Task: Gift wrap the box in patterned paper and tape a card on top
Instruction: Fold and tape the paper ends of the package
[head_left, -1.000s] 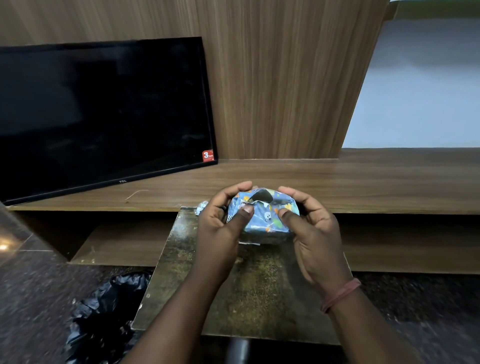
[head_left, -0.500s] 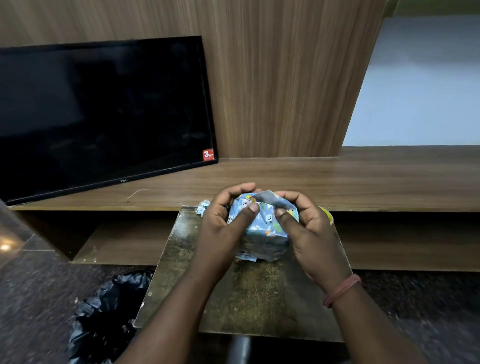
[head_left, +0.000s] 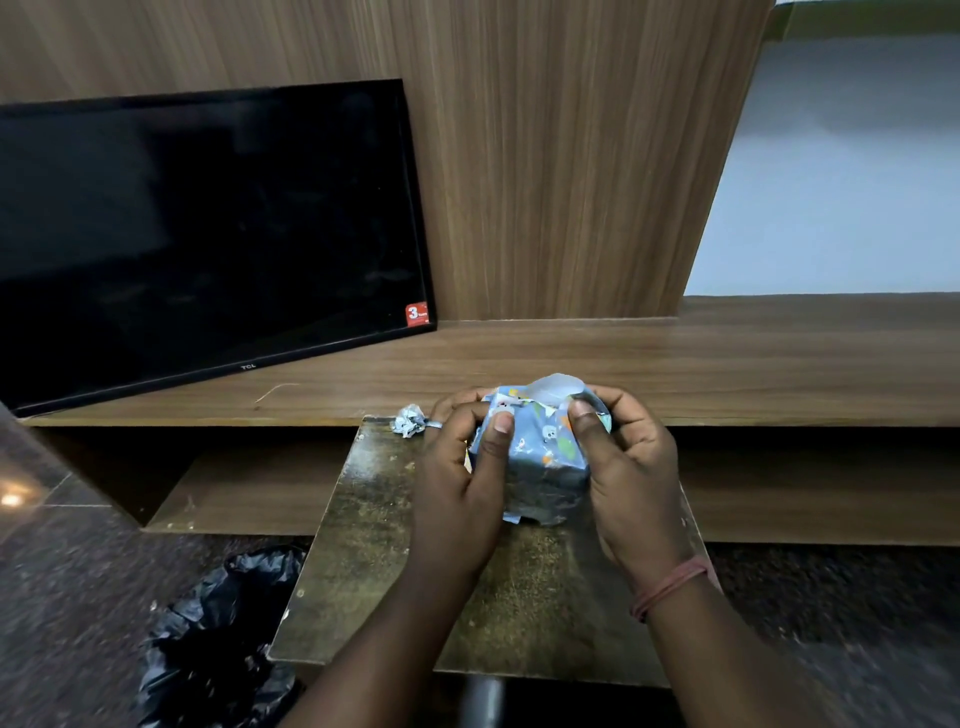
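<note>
Television: a large black screen fills the left, leaning against the wood-panelled wall. It is switched off, with a small red sticker in its lower right corner.
Shelf: a long wooden shelf runs the full width under the television, with an open space beneath it.
Bag: a crumpled black plastic bag lies on the dark floor at the lower left, beside the table.
Table: a small worn table with a scuffed, mottled top stands in front of me, its far edge against the shelf.
Scrap: a small crumpled ball of paper sits on the far left corner of the table, just beside my left fingers.
My left hand: my left hand grips the left side of the box, fingers curled over the far top edge and the thumb pressed flat on the near face.
Box: the box, wrapped in blue patterned paper with small cartoon figures, is at the far middle of the table between my two hands. I cannot tell whether its base touches the tabletop.
Flap: a pale loose flap of paper stands up at the top of the box.
My right hand: my right hand clasps the right side of the box, thumb pinching the paper near the top flap. A reddish thread band circles that wrist.
Wall: a pale plain wall shows at the far right.
</note>
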